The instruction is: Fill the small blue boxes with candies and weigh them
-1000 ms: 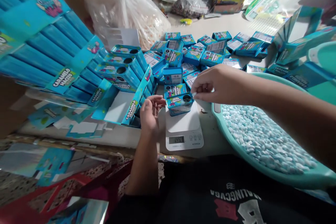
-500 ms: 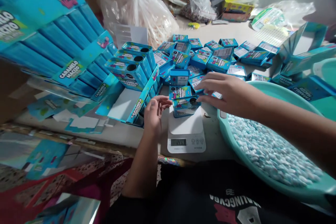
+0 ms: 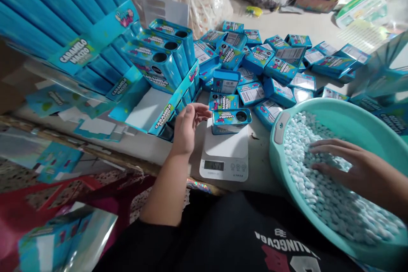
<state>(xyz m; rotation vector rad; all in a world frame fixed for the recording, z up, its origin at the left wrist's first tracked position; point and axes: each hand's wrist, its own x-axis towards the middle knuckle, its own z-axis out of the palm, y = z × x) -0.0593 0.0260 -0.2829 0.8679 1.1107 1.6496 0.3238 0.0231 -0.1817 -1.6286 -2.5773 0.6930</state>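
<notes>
Resting spread on pale candies in a teal basin: right hand. Left hand, open and empty, just beside a blue box on a scale.

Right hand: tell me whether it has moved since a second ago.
Yes. Judged against the scale, the right hand has gone from the open box on it rightward and nearer the person, onto the candies in the teal basin.

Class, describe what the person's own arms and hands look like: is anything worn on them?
The left hand and right hand are bare: no gloves, rings or watch show. No sleeve covers the forearms. The black shirt carries white and red lettering.
</notes>
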